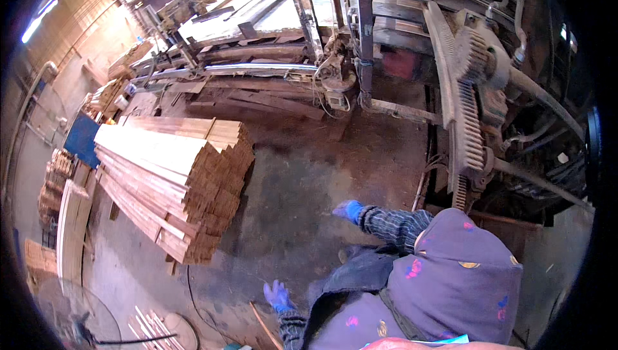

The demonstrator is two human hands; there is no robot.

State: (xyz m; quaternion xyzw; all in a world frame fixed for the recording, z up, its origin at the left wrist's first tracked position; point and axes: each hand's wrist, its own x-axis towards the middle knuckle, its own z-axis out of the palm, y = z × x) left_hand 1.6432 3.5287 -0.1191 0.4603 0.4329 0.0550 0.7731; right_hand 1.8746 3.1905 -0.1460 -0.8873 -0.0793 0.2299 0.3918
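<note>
My left hand [278, 296], in a purple-blue glove, hangs over the floor near the lower edge with its fingers spread and nothing in it. My right hand [348, 211], in a blue glove below a dark striped sleeve [393, 226], reaches out over the floor. Its fingers look stretched out, with nothing visible in them. Closest to both hands is a large stack of long sawn boards [164, 182], their stepped ends turned my way. Neither hand touches the boards. My patterned purple top [457, 273] and a dark garment [357, 273] fill the lower right.
A large toothed gear with a rack [470, 124] stands at the right. Across the back runs a machine bed [251, 12] with a metal rail [257, 66]. More boards [72, 234] lie at the left. At the lower left are a fan [77, 318] and thin wood strips [154, 324].
</note>
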